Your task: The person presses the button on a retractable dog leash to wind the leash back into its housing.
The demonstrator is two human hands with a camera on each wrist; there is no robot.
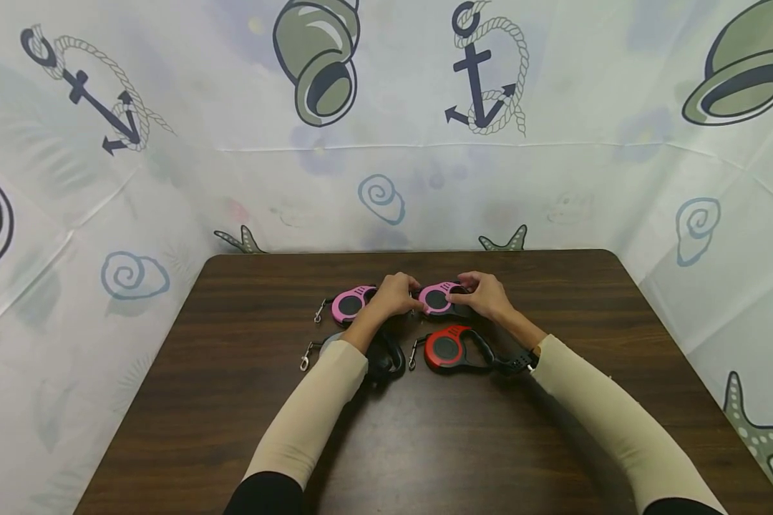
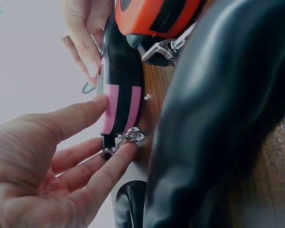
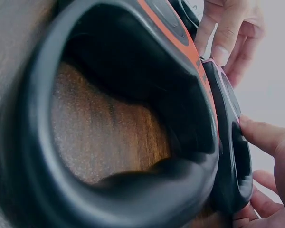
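Both hands are at one pink-and-black retractable dog leash (image 1: 435, 300) on the far part of the table. My left hand (image 1: 396, 295) holds its front end, thumb on the pink casing and a fingertip by the metal clip (image 2: 132, 135) in the left wrist view. At the other end, my right hand (image 1: 487, 297) grips the black handle (image 3: 241, 156), the thumb on its upper side in the right wrist view. A second pink leash (image 1: 348, 306) lies left of the left hand, partly covered by it.
Nearer on the brown table (image 1: 425, 443) lie a red-and-black leash (image 1: 447, 349) and a leash with a black handle (image 1: 389, 361), its body mostly hidden by the left forearm. Metal clips stick out leftward. A patterned cloth (image 1: 419, 186) hangs behind the table.
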